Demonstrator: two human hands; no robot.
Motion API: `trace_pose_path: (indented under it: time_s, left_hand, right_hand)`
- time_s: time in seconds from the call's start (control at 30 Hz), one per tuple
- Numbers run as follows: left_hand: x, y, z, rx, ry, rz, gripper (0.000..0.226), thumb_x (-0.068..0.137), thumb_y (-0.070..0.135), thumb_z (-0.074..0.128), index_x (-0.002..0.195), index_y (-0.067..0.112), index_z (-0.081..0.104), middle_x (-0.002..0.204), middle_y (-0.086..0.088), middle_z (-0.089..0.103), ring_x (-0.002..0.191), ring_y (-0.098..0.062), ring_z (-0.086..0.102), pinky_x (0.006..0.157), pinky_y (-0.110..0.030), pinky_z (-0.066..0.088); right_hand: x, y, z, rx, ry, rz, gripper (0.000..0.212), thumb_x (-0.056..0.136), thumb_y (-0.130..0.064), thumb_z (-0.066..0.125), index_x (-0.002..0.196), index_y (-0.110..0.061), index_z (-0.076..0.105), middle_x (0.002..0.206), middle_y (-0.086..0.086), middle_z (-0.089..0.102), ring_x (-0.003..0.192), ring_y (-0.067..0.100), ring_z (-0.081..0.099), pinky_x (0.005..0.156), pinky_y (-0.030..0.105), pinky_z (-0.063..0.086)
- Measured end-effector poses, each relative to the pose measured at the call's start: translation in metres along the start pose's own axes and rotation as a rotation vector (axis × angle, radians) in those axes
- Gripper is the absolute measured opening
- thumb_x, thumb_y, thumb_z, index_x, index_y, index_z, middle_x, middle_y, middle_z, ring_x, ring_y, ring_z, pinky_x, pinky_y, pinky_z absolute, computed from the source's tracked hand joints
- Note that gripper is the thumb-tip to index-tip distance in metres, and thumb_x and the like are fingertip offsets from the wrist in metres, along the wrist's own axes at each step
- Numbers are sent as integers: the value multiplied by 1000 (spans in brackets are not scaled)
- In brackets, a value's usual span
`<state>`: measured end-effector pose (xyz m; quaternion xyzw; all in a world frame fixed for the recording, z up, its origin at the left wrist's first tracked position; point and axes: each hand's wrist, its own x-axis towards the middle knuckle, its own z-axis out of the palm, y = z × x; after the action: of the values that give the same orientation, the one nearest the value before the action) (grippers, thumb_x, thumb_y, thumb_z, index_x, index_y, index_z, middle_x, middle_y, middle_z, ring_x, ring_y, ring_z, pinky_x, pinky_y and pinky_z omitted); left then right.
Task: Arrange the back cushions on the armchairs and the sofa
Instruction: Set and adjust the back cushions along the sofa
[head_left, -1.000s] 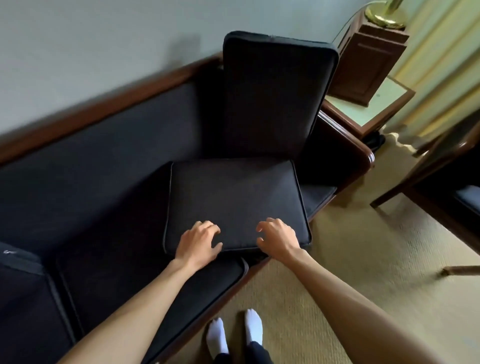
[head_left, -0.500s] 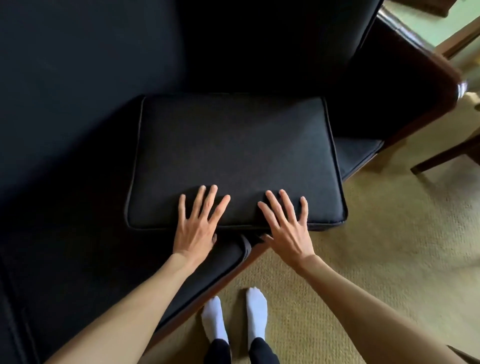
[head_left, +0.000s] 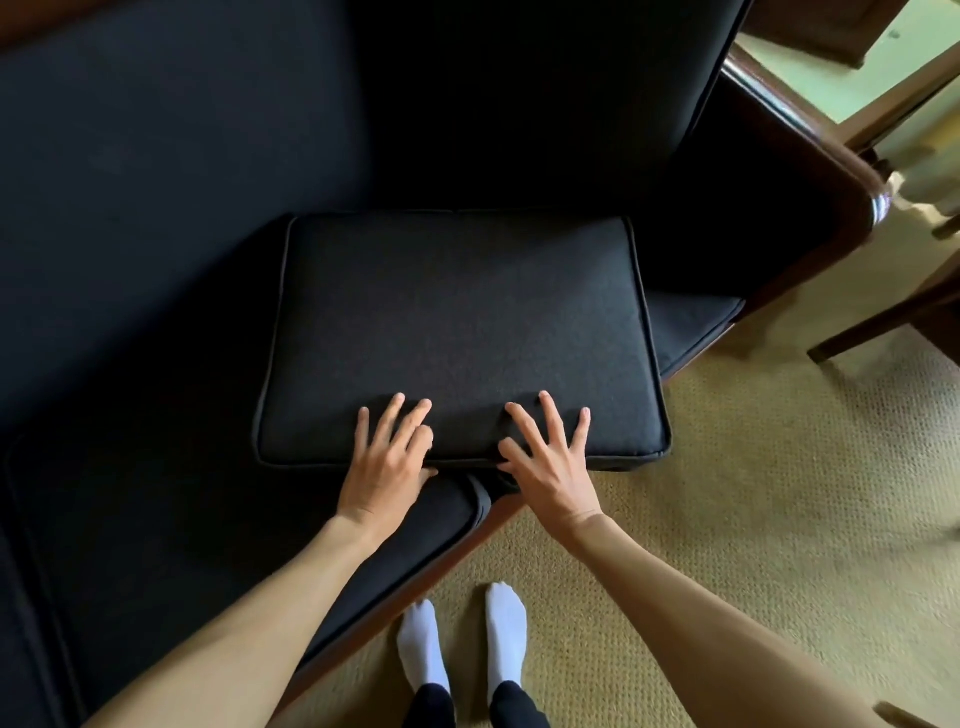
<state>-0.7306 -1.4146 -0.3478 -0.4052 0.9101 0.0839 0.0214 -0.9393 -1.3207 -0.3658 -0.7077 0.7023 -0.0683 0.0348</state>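
Observation:
A black back cushion (head_left: 457, 322) lies flat on the seat of the dark sofa (head_left: 156, 197), its near edge sticking out past the seat front. My left hand (head_left: 389, 457) rests on the cushion's near edge with fingers spread and the thumb under the rim. To its right, my right hand (head_left: 550, 457) lies on the same edge, fingers spread flat. Another black cushion (head_left: 545, 93) stands upright against the sofa back behind the flat one.
The sofa's wooden armrest (head_left: 821, 156) curves at the right. A side table (head_left: 852, 67) stands beyond it, and a wooden chair leg (head_left: 883, 327) reaches in at the right. My feet in white socks (head_left: 462, 644) stand on beige carpet (head_left: 753, 493).
My head has tilted down and closer, so the wall and lamp have left view. Both hands have gone from curled to flat with spread fingers on the cushion's near edge.

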Motion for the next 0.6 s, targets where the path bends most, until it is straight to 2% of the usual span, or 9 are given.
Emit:
trace_pose_path:
  time_s: [0.13, 0.27, 0.43, 0.53, 0.6]
  left_hand:
    - [-9, -3, -4, 19, 78, 47, 30, 66, 10, 87, 83, 11, 62, 145, -8, 51, 133, -36, 49, 99, -65, 42]
    - [-8, -4, -13, -15, 75, 34, 28, 62, 7, 90, 76, 12, 66, 135, -4, 61, 126, -33, 56, 94, -62, 48]
    - [-6, -5, -53, -147, 63, 56, 29, 62, 6, 90, 74, 13, 64, 123, -2, 68, 121, -29, 60, 90, -59, 51]
    - [9, -8, -109, -245, 68, 64, 24, 71, 11, 86, 75, 13, 62, 120, 0, 68, 118, -27, 62, 92, -56, 51]
    - [20, -10, -149, -313, 75, 49, 19, 81, 18, 77, 78, 14, 59, 122, 5, 67, 110, -26, 64, 93, -47, 49]
  right_hand:
    - [2, -3, -9, -47, -61, 14, 19, 83, -27, 70, 97, -15, 66, 137, 9, 39, 133, 50, 44, 89, 84, 33]
    - [2, -8, -18, -50, -88, 31, 26, 77, -25, 81, 97, -13, 69, 130, 5, 41, 131, 44, 47, 87, 82, 36]
    - [10, -2, -46, -3, -54, -34, 25, 80, -29, 78, 98, -14, 68, 126, 0, 45, 131, 29, 40, 90, 77, 40]
    - [33, 11, -95, 77, 3, -141, 17, 87, -29, 67, 93, -15, 62, 118, 1, 54, 118, 23, 47, 94, 65, 44]
    - [51, 14, -135, 147, 63, -159, 15, 91, -30, 60, 89, -16, 55, 104, 0, 55, 99, 25, 56, 94, 50, 44]
